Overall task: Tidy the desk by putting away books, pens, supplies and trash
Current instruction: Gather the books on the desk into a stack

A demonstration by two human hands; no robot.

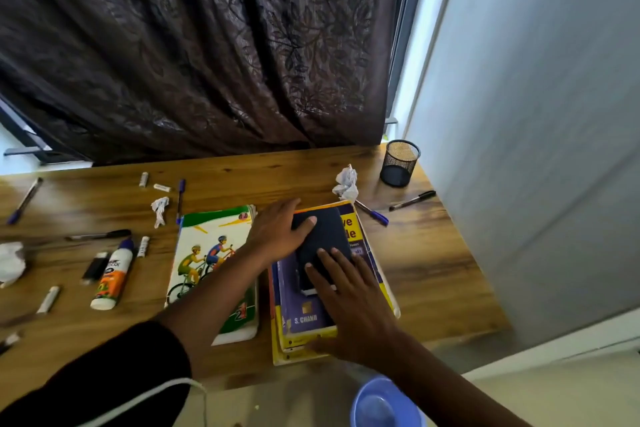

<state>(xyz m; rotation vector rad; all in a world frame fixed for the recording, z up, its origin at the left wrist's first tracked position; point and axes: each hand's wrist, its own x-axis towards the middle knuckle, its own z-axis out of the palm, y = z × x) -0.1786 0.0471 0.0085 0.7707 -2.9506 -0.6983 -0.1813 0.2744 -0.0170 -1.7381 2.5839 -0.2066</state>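
Observation:
A small dark blue book (pixel 329 236) lies on top of a purple and yellow book stack (pixel 372 253) on the wooden desk (pixel 433 270). My left hand (pixel 277 232) rests on the small book's upper left edge, thumb across its cover. My right hand (pixel 349 308) lies flat over its lower end and the stack, fingers spread. A cycling-cover book (pixel 204 253) lies to the left of the stack, partly under my left forearm.
Pens (pixel 412 200) (pixel 180 199) (pixel 24 200) (pixel 372 214), crumpled paper (pixel 346 182) (pixel 160 210) (pixel 10 262), a glue bottle (pixel 112 276), chalk-like sticks (pixel 143 179) and a black lighter-like item (pixel 94 267) lie scattered. A mesh pen cup (pixel 400 163) stands back right. A blue bin (pixel 381 406) sits below the desk edge.

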